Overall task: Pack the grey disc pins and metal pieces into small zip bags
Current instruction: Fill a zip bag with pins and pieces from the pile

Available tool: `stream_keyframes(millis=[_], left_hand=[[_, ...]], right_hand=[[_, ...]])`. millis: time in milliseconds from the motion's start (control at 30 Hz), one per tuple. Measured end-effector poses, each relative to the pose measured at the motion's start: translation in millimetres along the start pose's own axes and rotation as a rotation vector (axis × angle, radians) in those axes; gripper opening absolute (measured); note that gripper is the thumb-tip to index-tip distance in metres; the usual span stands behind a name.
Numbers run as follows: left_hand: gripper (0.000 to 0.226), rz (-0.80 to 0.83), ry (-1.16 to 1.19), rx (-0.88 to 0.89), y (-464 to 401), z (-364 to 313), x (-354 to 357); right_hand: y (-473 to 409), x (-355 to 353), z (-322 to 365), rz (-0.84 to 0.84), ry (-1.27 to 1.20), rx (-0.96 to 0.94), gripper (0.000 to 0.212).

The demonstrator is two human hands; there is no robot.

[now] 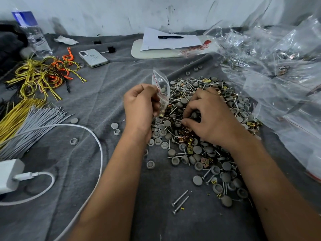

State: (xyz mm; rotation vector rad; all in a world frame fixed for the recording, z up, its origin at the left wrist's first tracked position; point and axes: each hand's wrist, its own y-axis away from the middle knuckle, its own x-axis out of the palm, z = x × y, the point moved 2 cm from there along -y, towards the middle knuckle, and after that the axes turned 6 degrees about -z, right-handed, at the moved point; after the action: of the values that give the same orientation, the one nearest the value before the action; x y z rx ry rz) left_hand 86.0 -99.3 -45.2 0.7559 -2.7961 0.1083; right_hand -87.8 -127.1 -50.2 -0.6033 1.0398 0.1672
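Left hand grips zip bag — right hand digs in pile.

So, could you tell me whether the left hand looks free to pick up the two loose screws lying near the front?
Probably not as things stand: the left hand is holding the small zip bag. Nothing covers the two loose screws.
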Motion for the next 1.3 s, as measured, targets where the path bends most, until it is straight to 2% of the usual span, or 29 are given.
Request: stream_keyframes(millis=[233,533,900,1300], left_hand=[[0.029,0.007,-0.086,0.031,0.3,3.3,1.2],[0.026,0.062,-0.288,0.118,2.4,6.9,9.4],[0.025,0.09,-0.413,0.191,4.8,11.0,13.0],[0.028,0.084,-0.458,0.23,7.0,12.1,14.9]], right_hand=[[-1.9,-1.5,0.2,-0.167,-0.182,0.005,0.008],[-2.1,-2.3,-2.8,-0.353,-0.382,0.109,0.002],[-1.4,-4.5,-3.0,-0.399,-0.492,0.144,0.014],[1.2,-6.6,5.3,-0.372,-0.452,0.068,0.016]])
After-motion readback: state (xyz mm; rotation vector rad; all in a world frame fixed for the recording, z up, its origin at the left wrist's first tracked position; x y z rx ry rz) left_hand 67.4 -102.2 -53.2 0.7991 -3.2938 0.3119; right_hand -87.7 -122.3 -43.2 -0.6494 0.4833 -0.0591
